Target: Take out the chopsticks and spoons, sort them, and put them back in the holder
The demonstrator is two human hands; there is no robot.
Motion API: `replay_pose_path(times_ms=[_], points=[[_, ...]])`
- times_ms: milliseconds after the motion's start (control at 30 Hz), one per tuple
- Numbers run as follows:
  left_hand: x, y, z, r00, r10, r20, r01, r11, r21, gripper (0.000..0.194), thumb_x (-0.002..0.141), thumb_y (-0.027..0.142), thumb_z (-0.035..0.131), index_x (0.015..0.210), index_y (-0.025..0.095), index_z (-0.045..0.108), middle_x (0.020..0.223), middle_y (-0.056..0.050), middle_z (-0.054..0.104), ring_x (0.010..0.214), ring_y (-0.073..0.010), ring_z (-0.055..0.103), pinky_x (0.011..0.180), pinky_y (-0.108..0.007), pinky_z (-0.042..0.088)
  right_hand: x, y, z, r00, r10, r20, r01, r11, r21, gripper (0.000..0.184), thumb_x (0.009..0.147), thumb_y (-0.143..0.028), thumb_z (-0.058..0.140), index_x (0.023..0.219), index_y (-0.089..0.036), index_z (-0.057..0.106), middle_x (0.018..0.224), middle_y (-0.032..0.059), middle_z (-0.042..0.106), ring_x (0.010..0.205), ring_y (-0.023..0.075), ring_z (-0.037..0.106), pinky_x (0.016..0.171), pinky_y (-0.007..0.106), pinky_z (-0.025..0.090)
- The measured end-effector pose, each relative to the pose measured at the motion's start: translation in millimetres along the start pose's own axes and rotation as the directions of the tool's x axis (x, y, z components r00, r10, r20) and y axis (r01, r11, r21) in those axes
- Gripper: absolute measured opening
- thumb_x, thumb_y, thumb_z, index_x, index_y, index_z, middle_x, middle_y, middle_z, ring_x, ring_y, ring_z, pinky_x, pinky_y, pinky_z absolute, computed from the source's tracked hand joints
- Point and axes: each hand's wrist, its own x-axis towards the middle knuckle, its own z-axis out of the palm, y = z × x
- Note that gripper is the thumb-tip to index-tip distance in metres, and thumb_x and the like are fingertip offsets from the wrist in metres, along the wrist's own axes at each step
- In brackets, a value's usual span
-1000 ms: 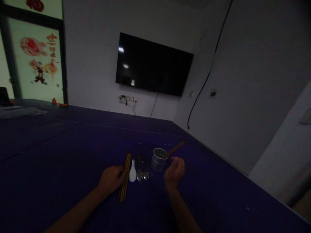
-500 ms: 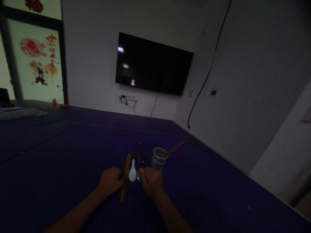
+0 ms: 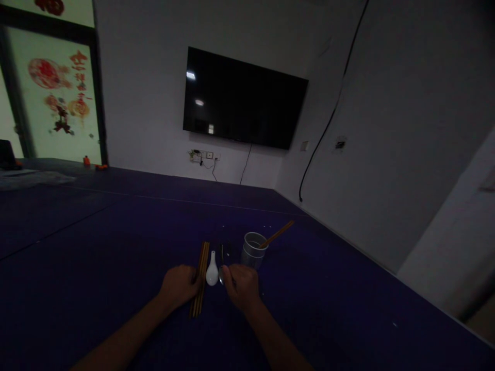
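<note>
A bundle of several wooden chopsticks [image 3: 204, 257] lies on the dark blue tabletop, with my left hand [image 3: 180, 284] closed against its left side and the thumb on the sticks. Just right of it rests a white soup spoon [image 3: 212, 275]. Beside that is a metal spoon [image 3: 221, 252], its bowl partly covered by my right hand [image 3: 243, 286]. My right fingers are closed over a second, smaller metal spoon, which is almost wholly hidden. Behind this hand stands a grey metal cup [image 3: 252, 253] with wooden chopsticks [image 3: 279, 233] leaning out to the right.
Small white specks dot the dark blue table [image 3: 116, 247]. A laptop-like black object [image 3: 7, 154], a plastic sheet [image 3: 34, 179] and small orange items [image 3: 86, 161] sit at the far left. A television [image 3: 243, 98] hangs on the wall; a black cable [image 3: 328, 121] runs down the right wall.
My right hand has moved left from beside the cup and closed over the smaller metal spoon. My left hand has stayed at the chopsticks. The cup has not moved.
</note>
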Motion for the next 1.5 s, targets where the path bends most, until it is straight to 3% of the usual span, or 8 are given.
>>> replay_pose_path(times_ms=[1033,1500], points=[[-2.6,0.8,-3.3,0.999,-0.048,-0.003,0.048,0.999,0.008,0.036,0.083,0.041,0.042,0.073,0.017,0.068,0.080,-0.011,0.071,0.080,-0.0243,0.067,0.068,-0.030,0.046,-1.4,-2.3,-0.5,1.000,0.009,0.012,-0.009,1.000,-0.015,0.048,0.097,-0.028,0.033,0.055,-0.020,0.053,0.050,0.0011,0.055,0.046,0.0111,0.049,0.050,0.027,0.027],[-5.2,-0.1,-8.0,0.995,-0.098,0.017,0.097,0.995,0.015,0.040,0.084,0.039,0.037,0.078,0.015,0.068,0.079,-0.013,0.070,0.080,-0.0261,0.068,0.070,-0.033,0.049,-0.5,-0.9,-0.5,1.000,0.002,-0.024,-0.003,1.000,-0.027,0.046,0.096,-0.025,0.034,0.054,-0.020,0.052,0.049,0.0009,0.053,0.045,0.0118,0.049,0.049,0.028,0.026]])
